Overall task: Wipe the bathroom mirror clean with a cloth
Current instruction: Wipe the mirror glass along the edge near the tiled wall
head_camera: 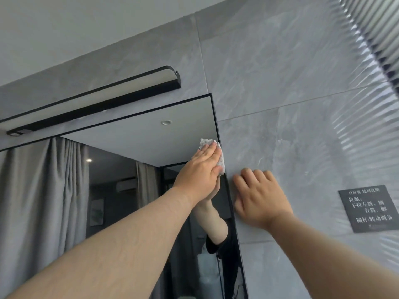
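Observation:
The black-framed mirror (133, 145) fills the left and middle of the head view; its right edge runs down the centre. My left hand (199, 169) presses a small white speckled cloth (220, 157) flat against the glass near the mirror's upper right corner, fingers straight. The cloth shows only above and to the right of the hand. My right hand (259, 197) rests with fingers spread on the grey tiled wall just right of the mirror frame, holding nothing. The mirror reflects my left arm, grey curtains and a ceiling.
A long black light bar (97, 102) is mounted on the wall above the mirror. Grey tiles (280, 83) cover the wall to the right. A dark sign with white writing (368, 209) hangs at the right. Slatted blinds (380, 33) cross the upper right corner.

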Demonstrator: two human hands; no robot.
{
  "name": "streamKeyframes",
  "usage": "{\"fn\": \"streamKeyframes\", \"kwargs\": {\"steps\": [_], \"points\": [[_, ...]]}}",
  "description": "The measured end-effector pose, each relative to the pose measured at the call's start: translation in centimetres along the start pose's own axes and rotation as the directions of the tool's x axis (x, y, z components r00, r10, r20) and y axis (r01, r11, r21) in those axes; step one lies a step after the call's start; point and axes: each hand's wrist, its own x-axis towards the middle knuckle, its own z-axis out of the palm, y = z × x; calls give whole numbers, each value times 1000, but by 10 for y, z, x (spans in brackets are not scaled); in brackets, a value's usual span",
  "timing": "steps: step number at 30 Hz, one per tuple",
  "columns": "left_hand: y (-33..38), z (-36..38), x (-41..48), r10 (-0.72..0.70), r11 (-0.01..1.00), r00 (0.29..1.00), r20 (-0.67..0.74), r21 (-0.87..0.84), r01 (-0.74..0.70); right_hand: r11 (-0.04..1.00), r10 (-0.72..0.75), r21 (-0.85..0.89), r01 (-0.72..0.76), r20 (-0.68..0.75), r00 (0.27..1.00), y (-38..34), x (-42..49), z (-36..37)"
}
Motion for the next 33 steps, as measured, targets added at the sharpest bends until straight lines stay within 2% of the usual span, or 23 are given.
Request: {"fn": "streamKeyframes", "kwargs": {"steps": [5,12,21,33], "points": [[-23,-27,71,-128,992,987,-93,-10,128,1000,12,7,-11,-32,999,1,0,5],[-30,-52,124,-176,984,984,-33,20,177,1000,26,8,-26,-27,999,-1,-2,7],[-38,-50,108,-225,974,974,-22,3,225,1000,23,-6,-23,-19,1000,-1,-1,8],[-110,-66,78,-421,904,905,-60,52,424,999,51,-2,-51,18,999,-1,-3,8]]}}
